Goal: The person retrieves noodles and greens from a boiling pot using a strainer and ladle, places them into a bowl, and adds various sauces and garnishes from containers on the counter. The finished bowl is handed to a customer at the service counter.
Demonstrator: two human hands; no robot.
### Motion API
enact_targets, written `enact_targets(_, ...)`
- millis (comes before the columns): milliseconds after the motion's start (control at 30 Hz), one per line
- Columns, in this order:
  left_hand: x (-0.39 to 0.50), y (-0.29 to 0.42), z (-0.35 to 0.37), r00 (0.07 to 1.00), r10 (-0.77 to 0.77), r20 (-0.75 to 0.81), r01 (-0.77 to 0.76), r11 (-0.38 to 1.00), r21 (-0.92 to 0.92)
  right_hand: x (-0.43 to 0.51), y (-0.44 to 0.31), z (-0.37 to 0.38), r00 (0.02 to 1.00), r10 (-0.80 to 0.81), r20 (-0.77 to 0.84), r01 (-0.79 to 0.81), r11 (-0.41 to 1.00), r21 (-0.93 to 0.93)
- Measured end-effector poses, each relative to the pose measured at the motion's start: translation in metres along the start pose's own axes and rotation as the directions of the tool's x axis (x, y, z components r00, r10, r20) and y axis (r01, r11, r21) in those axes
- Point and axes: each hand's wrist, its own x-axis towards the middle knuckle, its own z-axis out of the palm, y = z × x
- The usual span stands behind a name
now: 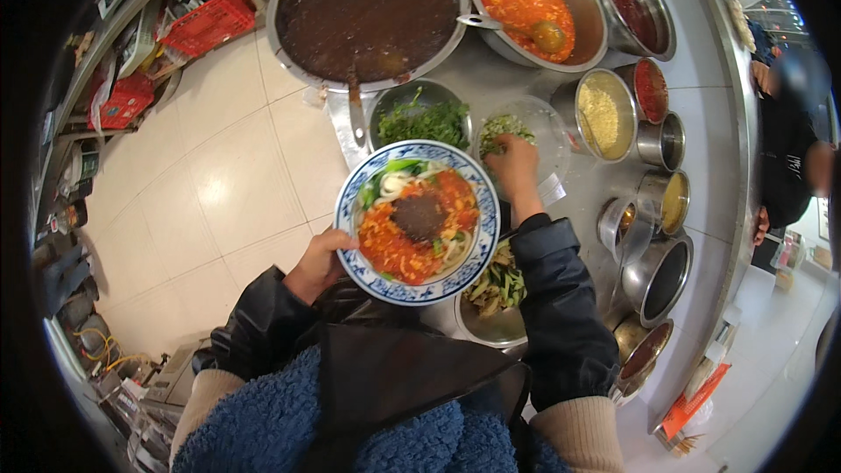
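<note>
My left hand grips the rim of a blue-and-white patterned bowl, thumb on top. Inside lie pale noodles, green leaves, a red tomato-and-egg sauce and a dark brown sauce in the middle. My right hand reaches into a clear plastic container of chopped green onion; its fingertips are at the pieces, and whether they pinch any is hidden. A steel bowl of green herbs stands just beyond the held bowl. Below my right wrist, another steel bowl holds sliced vegetables.
A large basin of dark sauce and a pot of tomato-and-egg sauce with a ladle stand at the back. Several steel pots, one with chopped yellowish-white bits, line the right. Beyond the counter ledge is a person.
</note>
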Motion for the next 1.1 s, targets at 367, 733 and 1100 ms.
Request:
enact_targets(367,0.004,0.008,0.014,0.997,-0.011,0.074,0.006,0.997,0.077,-0.1,-0.128,-0.15,0.99,-0.122,0.067,0.094,0.941,0.324)
enact_targets(733,0.014,0.006,0.018,0.987,0.041,0.154,-0.052,0.996,0.068,-0.104,-0.121,-0.111,0.853,-0.502,-0.142,0.518,0.848,0.109)
enact_targets(1100,0.016,-0.005,0.003,0.998,0.011,0.054,-0.014,0.999,0.053,-0.018,-0.014,0.0,0.966,0.239,0.096,-0.206,0.941,-0.268)
